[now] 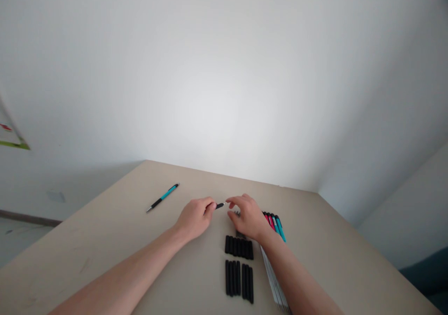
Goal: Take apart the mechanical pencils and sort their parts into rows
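Observation:
My left hand (196, 217) is closed around a black pen part (219, 206), most of it hidden in the fist. Its thin, pale tip sticks out to the right. Close by that tip is my right hand (248, 216), its thumb and index finger apart. Whether the index finger touches the tip I cannot tell. Under and beside the right hand lie small dark pieces (240, 234), largely covered. Several black rubber-like grips (238, 247) lie side by side just below, with longer black tubes (233, 277) in two groups nearer me.
An assembled teal and black pen (163, 197) lies at the left of the beige table (189, 268). Pink and teal pen barrels (276, 225) lie right of my right hand. Thin whitish refills (272, 275) run partly under my right forearm. A white wall (224, 95) borders the table's far edge.

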`<control>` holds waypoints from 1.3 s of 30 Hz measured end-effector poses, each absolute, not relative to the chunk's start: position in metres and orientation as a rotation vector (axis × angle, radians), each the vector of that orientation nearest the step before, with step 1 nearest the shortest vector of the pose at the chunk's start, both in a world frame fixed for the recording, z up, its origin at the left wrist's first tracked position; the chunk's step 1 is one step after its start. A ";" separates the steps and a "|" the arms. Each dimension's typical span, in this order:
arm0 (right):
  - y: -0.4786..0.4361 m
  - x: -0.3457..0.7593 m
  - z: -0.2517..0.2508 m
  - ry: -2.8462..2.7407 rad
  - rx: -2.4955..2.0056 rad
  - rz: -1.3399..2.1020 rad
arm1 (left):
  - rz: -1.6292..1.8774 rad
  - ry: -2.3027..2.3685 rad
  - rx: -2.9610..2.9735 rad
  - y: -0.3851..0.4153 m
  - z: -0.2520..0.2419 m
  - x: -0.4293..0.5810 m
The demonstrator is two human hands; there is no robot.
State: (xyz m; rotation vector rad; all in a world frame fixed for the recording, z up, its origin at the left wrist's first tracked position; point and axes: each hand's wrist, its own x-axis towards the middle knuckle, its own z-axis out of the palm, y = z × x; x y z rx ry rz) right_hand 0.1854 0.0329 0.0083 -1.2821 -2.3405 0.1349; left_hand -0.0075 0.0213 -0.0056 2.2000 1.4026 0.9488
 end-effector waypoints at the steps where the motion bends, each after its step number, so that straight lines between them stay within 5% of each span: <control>1: 0.030 0.184 0.010 -2.327 -1.222 0.160 | 0.939 1.374 2.213 0.021 -0.005 -0.007; 9: 0.020 0.183 0.013 -2.266 -1.189 0.262 | 0.979 1.069 2.258 0.017 -0.009 -0.007; 39: 0.017 0.194 0.015 -2.233 -0.953 0.255 | 0.814 1.091 2.211 0.017 0.002 -0.012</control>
